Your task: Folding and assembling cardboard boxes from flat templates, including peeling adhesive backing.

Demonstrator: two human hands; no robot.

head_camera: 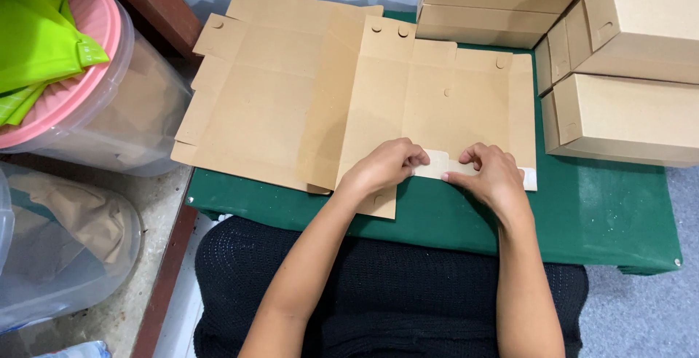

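Head view, looking down at my two bare hands over a low table. My left hand (pixel 386 165) lies curled, knuckles up, fingertips pressed down on the near edge of a flat cardboard sheet (pixel 437 103). My right hand (pixel 491 172) sits just beside it, fingers bent, thumb and forefinger pinching a white strip (pixel 440 163) that runs along that same near edge; more of the strip shows past my right hand at the sheet's corner. The sheet is an unfolded box blank, creased into panels, lying on a green cloth (pixel 604 212) that covers the table. A second flat blank (pixel 269 88) lies under it, reaching out to the left. Finished brown boxes (pixel 626 59) are stacked at the far right and along the back. Left of the table stand two clear plastic tubs (pixel 138 110); the farther one has a pink lid (pixel 80 74) with bright green bags (pixel 33 45) on top. My black-clothed lap (pixel 393 292) fills the foreground.
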